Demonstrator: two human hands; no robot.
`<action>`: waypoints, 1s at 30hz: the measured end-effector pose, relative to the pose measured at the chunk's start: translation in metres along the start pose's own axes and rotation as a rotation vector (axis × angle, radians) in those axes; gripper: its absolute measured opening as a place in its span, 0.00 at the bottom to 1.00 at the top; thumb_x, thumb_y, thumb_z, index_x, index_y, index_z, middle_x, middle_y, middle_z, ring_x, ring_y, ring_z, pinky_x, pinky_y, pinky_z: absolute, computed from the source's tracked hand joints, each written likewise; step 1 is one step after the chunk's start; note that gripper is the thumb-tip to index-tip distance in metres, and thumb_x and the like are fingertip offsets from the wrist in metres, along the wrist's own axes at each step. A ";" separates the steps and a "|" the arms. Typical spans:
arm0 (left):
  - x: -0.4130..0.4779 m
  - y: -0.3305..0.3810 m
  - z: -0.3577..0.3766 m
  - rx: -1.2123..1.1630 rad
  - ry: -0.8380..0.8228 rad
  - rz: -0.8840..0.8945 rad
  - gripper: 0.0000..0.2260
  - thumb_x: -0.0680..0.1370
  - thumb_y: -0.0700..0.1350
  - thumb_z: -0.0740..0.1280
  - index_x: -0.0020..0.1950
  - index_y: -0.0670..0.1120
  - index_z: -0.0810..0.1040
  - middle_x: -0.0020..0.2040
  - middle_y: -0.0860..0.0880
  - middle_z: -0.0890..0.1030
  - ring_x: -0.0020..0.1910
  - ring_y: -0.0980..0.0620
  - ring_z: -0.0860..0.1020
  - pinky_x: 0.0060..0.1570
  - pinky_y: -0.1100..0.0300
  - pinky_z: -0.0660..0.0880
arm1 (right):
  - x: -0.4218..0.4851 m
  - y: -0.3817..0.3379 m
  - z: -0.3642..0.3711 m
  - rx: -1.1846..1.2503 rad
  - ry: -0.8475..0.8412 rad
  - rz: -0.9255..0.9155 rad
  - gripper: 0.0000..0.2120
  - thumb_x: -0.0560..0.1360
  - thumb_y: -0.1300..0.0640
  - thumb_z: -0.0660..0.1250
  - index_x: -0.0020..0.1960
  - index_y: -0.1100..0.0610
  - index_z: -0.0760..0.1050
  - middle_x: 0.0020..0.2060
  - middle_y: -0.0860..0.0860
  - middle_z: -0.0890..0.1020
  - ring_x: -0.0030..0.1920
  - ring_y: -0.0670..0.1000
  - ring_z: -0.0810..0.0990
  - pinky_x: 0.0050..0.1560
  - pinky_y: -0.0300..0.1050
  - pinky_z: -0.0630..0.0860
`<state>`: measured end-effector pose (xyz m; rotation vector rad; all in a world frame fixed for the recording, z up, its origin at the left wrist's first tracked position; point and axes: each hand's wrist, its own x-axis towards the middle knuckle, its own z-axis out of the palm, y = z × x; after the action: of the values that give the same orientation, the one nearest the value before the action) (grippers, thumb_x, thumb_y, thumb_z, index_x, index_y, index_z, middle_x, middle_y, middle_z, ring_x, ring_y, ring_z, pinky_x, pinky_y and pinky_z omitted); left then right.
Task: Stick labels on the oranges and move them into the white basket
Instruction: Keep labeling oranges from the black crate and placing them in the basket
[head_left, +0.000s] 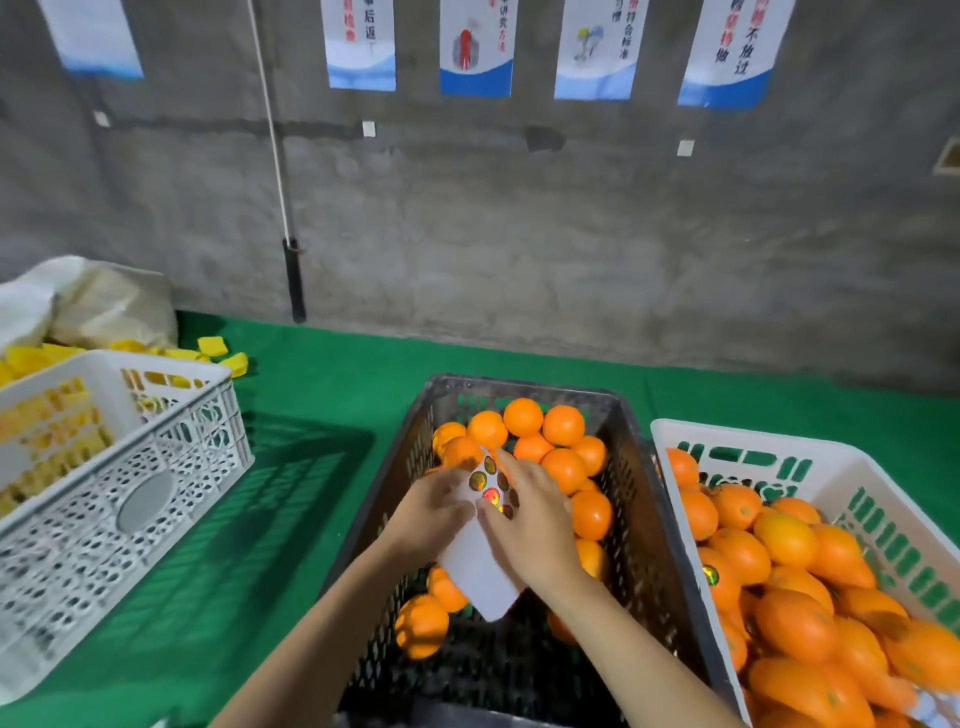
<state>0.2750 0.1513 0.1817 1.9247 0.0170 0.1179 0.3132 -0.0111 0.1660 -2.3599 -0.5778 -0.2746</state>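
A black crate (631, 499) in front of me holds several unlabelled oranges (563, 467). Over it my left hand (434, 512) holds a white label sheet (480, 566) with shiny round stickers (491, 488) at its top. My right hand (535, 525) lies over the sheet's right side, its fingertips on the stickers; whether it pinches one is hidden. To the right a white basket (852, 467) is filled with oranges (789, 540), one bearing a shiny label (710, 575).
A second white basket (171, 447) stands at the left with yellow foam pieces (62, 421) inside and more behind it. White bags (88, 301) lie at the far left. A grey wall with posters backs the green table (322, 395).
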 end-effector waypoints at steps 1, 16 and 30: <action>-0.002 0.000 0.002 0.015 -0.050 0.035 0.06 0.74 0.42 0.65 0.47 0.44 0.80 0.40 0.50 0.82 0.39 0.51 0.80 0.39 0.57 0.74 | -0.004 0.001 -0.004 -0.073 0.022 -0.028 0.27 0.79 0.43 0.65 0.77 0.41 0.62 0.69 0.43 0.69 0.70 0.48 0.65 0.69 0.49 0.64; -0.013 -0.017 0.006 0.455 -0.141 0.140 0.13 0.84 0.44 0.58 0.61 0.58 0.77 0.60 0.55 0.78 0.57 0.53 0.77 0.55 0.57 0.75 | -0.026 -0.002 -0.020 0.313 -0.150 -0.057 0.11 0.80 0.56 0.67 0.43 0.60 0.83 0.37 0.55 0.80 0.40 0.50 0.75 0.44 0.58 0.73; -0.013 -0.005 0.001 0.657 -0.062 0.006 0.07 0.80 0.44 0.59 0.42 0.51 0.69 0.32 0.50 0.69 0.29 0.52 0.64 0.28 0.58 0.60 | -0.011 0.002 -0.012 0.557 -0.248 0.157 0.08 0.78 0.58 0.71 0.46 0.63 0.85 0.41 0.64 0.83 0.39 0.49 0.78 0.41 0.43 0.75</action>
<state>0.2628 0.1512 0.1757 2.5835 0.0092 0.0587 0.3037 -0.0237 0.1699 -1.8880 -0.4999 0.2304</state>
